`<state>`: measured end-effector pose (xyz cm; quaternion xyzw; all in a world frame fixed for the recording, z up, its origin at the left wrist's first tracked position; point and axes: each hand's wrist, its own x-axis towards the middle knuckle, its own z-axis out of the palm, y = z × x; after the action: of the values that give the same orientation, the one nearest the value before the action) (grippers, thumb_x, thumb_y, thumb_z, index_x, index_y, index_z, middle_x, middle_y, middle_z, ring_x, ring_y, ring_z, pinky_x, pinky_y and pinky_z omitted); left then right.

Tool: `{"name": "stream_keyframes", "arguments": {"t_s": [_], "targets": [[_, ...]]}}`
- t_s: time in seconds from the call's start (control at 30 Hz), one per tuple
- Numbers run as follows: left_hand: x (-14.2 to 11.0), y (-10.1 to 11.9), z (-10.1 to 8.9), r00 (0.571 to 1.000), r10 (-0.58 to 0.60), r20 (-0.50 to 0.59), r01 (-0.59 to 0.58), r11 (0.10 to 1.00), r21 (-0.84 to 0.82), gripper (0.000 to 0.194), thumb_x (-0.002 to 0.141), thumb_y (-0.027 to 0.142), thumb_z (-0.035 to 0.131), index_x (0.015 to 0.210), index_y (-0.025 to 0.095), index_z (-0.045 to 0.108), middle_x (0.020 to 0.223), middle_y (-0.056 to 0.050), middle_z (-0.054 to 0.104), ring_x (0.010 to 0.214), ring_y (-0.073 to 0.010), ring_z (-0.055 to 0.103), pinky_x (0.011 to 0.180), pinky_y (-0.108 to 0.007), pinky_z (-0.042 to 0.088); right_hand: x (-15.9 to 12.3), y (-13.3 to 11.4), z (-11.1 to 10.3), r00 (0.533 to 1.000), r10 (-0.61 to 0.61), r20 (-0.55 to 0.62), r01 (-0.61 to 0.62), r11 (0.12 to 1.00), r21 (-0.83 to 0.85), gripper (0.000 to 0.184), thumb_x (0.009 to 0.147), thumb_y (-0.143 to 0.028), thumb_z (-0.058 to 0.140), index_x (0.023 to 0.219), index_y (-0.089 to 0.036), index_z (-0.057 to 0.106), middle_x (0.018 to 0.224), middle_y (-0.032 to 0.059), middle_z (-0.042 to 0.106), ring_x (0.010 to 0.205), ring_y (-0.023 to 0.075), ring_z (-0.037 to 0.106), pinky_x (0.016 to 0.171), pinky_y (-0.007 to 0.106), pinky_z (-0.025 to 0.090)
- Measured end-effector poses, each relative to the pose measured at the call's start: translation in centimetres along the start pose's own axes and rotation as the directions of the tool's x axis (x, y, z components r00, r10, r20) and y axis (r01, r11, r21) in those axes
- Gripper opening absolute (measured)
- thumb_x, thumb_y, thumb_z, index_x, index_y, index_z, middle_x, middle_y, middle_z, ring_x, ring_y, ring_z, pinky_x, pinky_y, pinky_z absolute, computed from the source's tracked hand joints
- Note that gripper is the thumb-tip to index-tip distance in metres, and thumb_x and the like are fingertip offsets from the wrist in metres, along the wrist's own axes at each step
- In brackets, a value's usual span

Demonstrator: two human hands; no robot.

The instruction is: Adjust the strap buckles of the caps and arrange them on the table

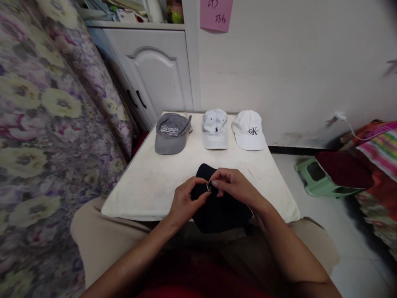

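A dark navy cap (217, 209) lies at the near edge of a small white table (145, 182), its back strap facing me. My left hand (186, 200) and my right hand (234, 186) both pinch the strap around its small metal buckle (209, 186), fingers closed. Three more caps sit in a row at the table's far edge: a grey one with white lettering (171, 133), a pale blue-white one with a small logo (215, 129), and a white one with black letters (249, 130).
A floral-covered sofa (52, 124) rises on the left. A white cabinet (155, 70) and a white wall with a pink note (216, 14) stand behind the table. A green stool (319, 180) and striped bedding (378, 153) are on the right, over tiled floor.
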<state>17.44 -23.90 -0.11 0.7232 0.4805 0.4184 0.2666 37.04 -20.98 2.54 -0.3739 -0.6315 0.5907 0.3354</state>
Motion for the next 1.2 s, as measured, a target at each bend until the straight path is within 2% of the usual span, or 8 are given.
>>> {"name": "stream_keyframes", "arguments": {"t_s": [0.17, 0.43, 0.7, 0.83, 1.2], "targets": [[0.4, 0.0, 0.0, 0.997, 0.076, 0.019, -0.077, 0.993, 0.086, 0.018, 0.080, 0.021, 0.068, 0.097, 0.022, 0.063, 0.090, -0.002, 0.070, 0.083, -0.0199, 0.065, 0.074, -0.031, 0.050, 0.1, 0.0, 0.4, 0.997, 0.023, -0.073, -0.021, 1.000, 0.023, 0.008, 0.081, -0.023, 0.064, 0.083, -0.020, 0.057, 0.069, -0.0043, 0.056, 0.056, 0.0102, 0.054, 0.053, 0.024, 0.044], [0.7, -0.3, 0.1, 0.983, 0.175, 0.053, -0.183, 0.946, 0.267, 0.019, 0.082, 0.025, 0.068, 0.100, 0.023, 0.061, 0.087, -0.001, 0.068, 0.079, -0.0204, 0.059, 0.073, -0.034, 0.045, 0.1, 0.2, 0.7, 0.987, -0.058, -0.148, 0.028, 0.980, -0.195, 0.007, 0.080, -0.015, 0.059, 0.080, -0.021, 0.057, 0.065, -0.0041, 0.054, 0.059, 0.0117, 0.052, 0.057, 0.026, 0.043], [0.7, -0.8, 0.3, 0.972, 0.217, 0.089, -0.234, 0.907, 0.351, 0.020, 0.085, 0.025, 0.066, 0.104, 0.022, 0.059, 0.089, -0.001, 0.067, 0.078, -0.0203, 0.057, 0.072, -0.034, 0.043, 0.1, 0.0, 0.8, 0.980, -0.098, -0.171, 0.048, 0.960, -0.277, 0.011, 0.077, -0.010, 0.056, 0.078, -0.020, 0.057, 0.062, -0.0049, 0.053, 0.058, 0.0114, 0.050, 0.054, 0.024, 0.039], [0.7, -0.9, 0.4, 0.966, 0.240, 0.094, -0.257, 0.897, 0.359, 0.023, 0.085, 0.024, 0.066, 0.105, 0.023, 0.057, 0.089, -0.001, 0.067, 0.078, -0.0199, 0.057, 0.071, -0.034, 0.043, 0.0, 0.0, 0.9, 0.981, -0.103, -0.166, 0.050, 0.953, -0.298, 0.010, 0.077, -0.010, 0.057, 0.077, -0.020, 0.056, 0.061, -0.0053, 0.052, 0.056, 0.0106, 0.049, 0.053, 0.023, 0.037], [0.5, -1.2, 0.5, 0.964, 0.238, 0.121, -0.266, 0.889, 0.372, 0.023, 0.085, 0.025, 0.066, 0.106, 0.024, 0.056, 0.088, -0.001, 0.066, 0.076, -0.0198, 0.055, 0.069, -0.034, 0.042, -0.4, 0.3, 0.3, 0.989, -0.124, -0.082, 0.075, 0.895, -0.440, 0.012, 0.080, -0.010, 0.055, 0.082, -0.021, 0.060, 0.069, -0.0021, 0.059, 0.065, 0.0127, 0.055, 0.059, 0.025, 0.040]]}}
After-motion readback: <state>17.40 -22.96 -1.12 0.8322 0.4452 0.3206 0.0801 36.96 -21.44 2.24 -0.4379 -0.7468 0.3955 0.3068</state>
